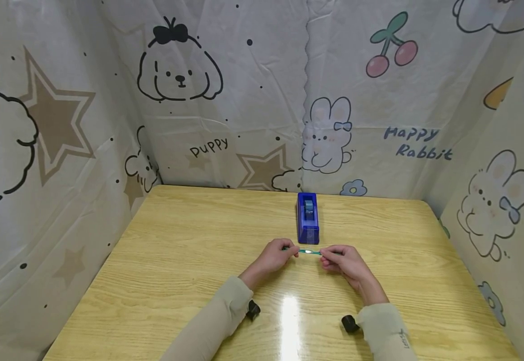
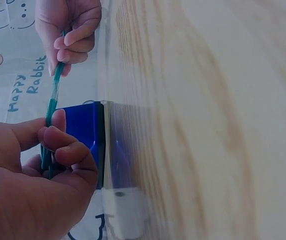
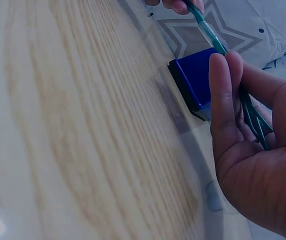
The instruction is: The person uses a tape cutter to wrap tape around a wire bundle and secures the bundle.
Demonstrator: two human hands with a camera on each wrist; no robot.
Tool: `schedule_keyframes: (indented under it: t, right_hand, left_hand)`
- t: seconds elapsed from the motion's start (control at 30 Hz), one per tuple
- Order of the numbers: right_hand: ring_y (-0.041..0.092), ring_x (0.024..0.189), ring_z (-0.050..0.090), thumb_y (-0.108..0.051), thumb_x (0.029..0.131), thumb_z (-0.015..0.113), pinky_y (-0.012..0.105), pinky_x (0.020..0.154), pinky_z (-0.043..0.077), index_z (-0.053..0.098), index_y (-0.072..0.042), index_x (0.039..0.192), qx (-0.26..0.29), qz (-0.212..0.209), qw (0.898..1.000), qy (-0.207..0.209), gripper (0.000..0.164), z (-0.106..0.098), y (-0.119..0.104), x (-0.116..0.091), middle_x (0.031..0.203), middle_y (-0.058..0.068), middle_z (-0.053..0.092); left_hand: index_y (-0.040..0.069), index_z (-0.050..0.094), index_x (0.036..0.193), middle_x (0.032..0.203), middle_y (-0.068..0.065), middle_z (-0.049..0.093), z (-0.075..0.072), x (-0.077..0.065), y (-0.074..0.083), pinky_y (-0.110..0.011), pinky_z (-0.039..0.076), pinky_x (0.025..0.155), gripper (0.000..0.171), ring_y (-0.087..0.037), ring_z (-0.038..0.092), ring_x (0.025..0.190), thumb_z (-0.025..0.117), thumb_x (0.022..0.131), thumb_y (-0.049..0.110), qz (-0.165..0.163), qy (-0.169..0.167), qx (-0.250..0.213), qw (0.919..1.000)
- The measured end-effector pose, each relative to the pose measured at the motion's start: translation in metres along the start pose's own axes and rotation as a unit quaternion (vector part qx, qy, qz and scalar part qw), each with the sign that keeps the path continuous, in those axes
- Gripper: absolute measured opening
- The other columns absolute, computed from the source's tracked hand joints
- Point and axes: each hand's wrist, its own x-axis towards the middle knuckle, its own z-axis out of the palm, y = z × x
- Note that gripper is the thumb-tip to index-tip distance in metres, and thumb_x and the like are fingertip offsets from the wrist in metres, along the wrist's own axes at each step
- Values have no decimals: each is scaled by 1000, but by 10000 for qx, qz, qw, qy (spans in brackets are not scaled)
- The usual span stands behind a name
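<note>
A thin green cord (image 1: 309,251), doubled into strands, runs between the two hands. Clear tape wraps its middle, as the left wrist view shows along the cord (image 2: 55,90). My left hand (image 1: 276,255) pinches one end between thumb and fingertips, with loose strands lying inside the curled fingers. At the other end, my right hand (image 1: 346,263) pinches the cord between thumb and index finger; strands trail into its palm in the right wrist view. Just beyond the hands stands a blue tape dispenser (image 1: 308,234) holding a roll of clear tape (image 1: 308,208).
The wood-grain table (image 1: 199,230) is enclosed on the left, back and right by a printed curtain (image 1: 253,100). Small black wrist devices sit beside the left sleeve (image 1: 226,301) and right sleeve (image 1: 383,326). A light reflection lies on the front of the tabletop.
</note>
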Motion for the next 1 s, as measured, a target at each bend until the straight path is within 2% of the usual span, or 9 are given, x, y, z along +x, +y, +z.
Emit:
schedule_keyframes:
  t: [0.2,0.27,0.4,0.5,0.67,0.8,1.0]
  right_hand:
    - [12,79,73,-7,102,65,29,78,62,72,7,111,49,-43,10000,55,19,2,-1,1,88,7,75]
    - [12,79,73,-8,102,65,29,78,62,73,6,111,43,-58,10000,44,18,2,-1,1,88,7,75]
    - [11,79,72,-10,103,65,28,78,62,73,4,109,72,-82,9999,5,17,2,-1,1,89,6,74]
    - [10,79,71,-10,103,65,28,78,62,72,5,109,88,-95,9999,-25,18,2,0,1,87,4,74]
    - [9,78,71,-10,103,65,27,78,62,71,6,111,70,-52,10000,25,19,2,-2,0,84,1,73]
    - [9,79,72,-8,102,65,27,79,62,71,8,114,79,-71,9999,11,21,2,-4,-1,85,2,74]
    - [12,82,74,-5,101,66,27,79,62,72,8,114,-22,-203,9998,26,19,1,-4,-1,88,4,75]
  left_hand:
    - [5,74,95,57,2,47,1,0,0,-27,34,53,30,-13,36,50,59,107,28,-77,67,32,9999]
    - [5,74,95,61,-1,51,1,1,1,-27,34,52,30,-12,36,50,57,108,27,-86,86,52,9999]
    - [6,73,95,79,-9,64,2,2,1,-28,36,54,29,-13,38,52,55,108,24,-65,156,121,9998]
    - [6,72,93,89,-15,67,3,2,2,-29,36,54,29,-13,38,52,55,108,23,-49,199,139,9997]
    - [4,73,94,86,-19,66,1,3,2,-29,37,56,30,-14,39,54,55,108,25,-64,92,101,9999]
    - [3,73,95,86,-14,67,-5,6,0,-28,39,55,33,-15,44,58,55,109,28,37,-66,221,9997]
    - [10,79,93,76,-7,65,-13,13,-2,-27,39,49,34,-14,47,55,59,107,35,107,21,600,9981]
